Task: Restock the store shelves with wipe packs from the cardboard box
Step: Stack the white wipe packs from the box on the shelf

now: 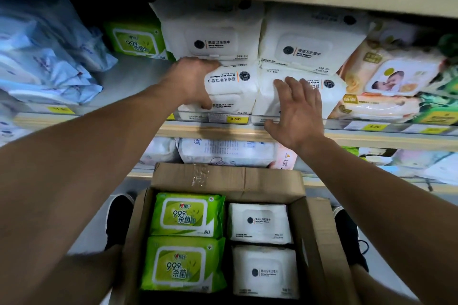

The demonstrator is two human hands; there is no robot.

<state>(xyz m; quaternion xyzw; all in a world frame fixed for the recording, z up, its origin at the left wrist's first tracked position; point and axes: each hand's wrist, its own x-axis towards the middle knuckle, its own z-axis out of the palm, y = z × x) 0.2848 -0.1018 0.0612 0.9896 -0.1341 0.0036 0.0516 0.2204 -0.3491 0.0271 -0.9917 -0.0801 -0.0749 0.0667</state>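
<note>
Box (224, 178) sits open right below, two green packs (186, 215) on its left side, two white packs (260, 223) on its right. Up on the shelf (138, 77), left hand (190, 79) grips a white baby-wipe pack (229, 89), thumb wrapped under. Right hand (298, 111) is open, flat against the next pack (329, 96) beside it.

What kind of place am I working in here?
Most likely a retail store aisle: shelves packed with wipe packs, yellow price tags along the shelf edge, and an open cardboard box of more packs below both hands.
</note>
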